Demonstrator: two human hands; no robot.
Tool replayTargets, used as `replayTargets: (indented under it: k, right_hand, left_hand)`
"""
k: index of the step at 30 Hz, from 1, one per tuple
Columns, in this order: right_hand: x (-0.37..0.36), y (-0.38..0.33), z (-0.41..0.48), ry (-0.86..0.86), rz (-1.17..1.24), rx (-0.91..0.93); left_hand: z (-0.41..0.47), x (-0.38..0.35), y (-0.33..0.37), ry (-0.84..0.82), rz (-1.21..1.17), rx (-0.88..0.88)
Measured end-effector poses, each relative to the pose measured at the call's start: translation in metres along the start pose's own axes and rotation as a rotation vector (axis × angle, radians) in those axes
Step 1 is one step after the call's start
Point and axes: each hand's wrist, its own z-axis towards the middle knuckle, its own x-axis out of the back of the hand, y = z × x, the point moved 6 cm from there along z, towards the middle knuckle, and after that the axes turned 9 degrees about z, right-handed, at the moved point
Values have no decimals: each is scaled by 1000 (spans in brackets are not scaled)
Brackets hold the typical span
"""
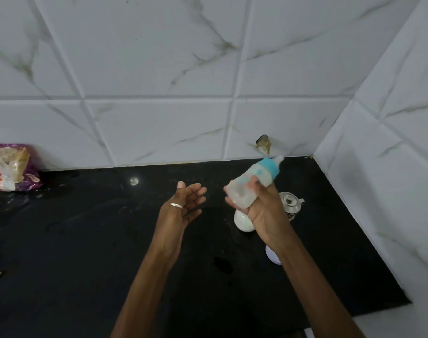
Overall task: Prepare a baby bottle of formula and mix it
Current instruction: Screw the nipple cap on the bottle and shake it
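A clear baby bottle (244, 185) with a blue collar and a teat is tilted up to the right above the black counter, blurred by motion, with whitish liquid inside. My right hand (261, 211) is wrapped around its lower body. My left hand (183, 206) floats just left of the bottle, palm facing it, fingers spread, holding nothing; a silver ring sits on the thumb. The two hands are a short gap apart.
Below my right hand stand a white rounded container (243, 223), a steel lidded pot (291, 203) and a pale round lid (272, 257). A torn purple packet (10, 167) leans on the tiled wall at far left. The black counter (110, 240) meets a wall on the right.
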Motion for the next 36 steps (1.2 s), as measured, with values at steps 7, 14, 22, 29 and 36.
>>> replayTargets:
  k: [7,14,22,29,36]
  right_hand:
    - [10,-6,-2,8,-71,-6]
    - [20,4,-5,-190,-530,-160]
    - [32,-8,7,-154,-723,-29]
    - [33,4,4,-189,-899,-14]
    - [26,5,3,-302,-1019,72]
  left_hand:
    - [3,-15,-6,-16,2,22]
    - [0,-29,2,29,-27,-11]
    - [-11,-40,-7,115,-25,-7]
    - [-20,-45,-13,154,46,-34]
    - [-27,-58,-22,70,329,-120]
